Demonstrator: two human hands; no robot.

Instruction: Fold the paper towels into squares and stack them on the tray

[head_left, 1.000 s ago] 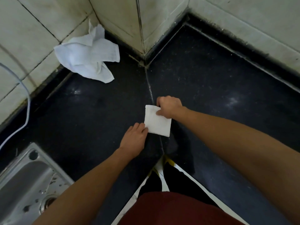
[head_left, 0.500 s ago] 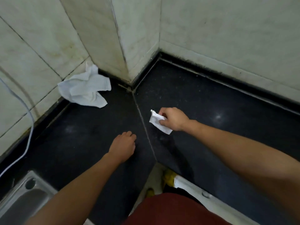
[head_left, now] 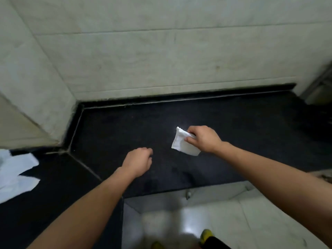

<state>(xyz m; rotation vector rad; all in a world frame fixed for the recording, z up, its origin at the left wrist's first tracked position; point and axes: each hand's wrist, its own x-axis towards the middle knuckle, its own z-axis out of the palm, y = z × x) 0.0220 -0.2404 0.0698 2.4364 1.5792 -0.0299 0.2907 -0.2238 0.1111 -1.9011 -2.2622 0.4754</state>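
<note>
My right hand (head_left: 203, 139) pinches a small folded white paper towel (head_left: 181, 145) and holds it just above the black countertop (head_left: 125, 126), right of centre. My left hand (head_left: 139, 162) hovers lower and to the left of it over the counter, fingers loosely curled, holding nothing. A loose pile of unfolded white paper towels (head_left: 14, 173) lies at the far left edge of the view. No tray is in view.
Pale tiled walls (head_left: 161, 60) border the counter at the back and left, meeting at a corner. The counter's front edge drops to a light tiled floor (head_left: 233, 221). A metal frame (head_left: 321, 81) shows at the far right.
My view has swung to the right. My right hand lifted the folded towel off the counter and carried it rightward. My left hand let go of the towel and hangs empty.
</note>
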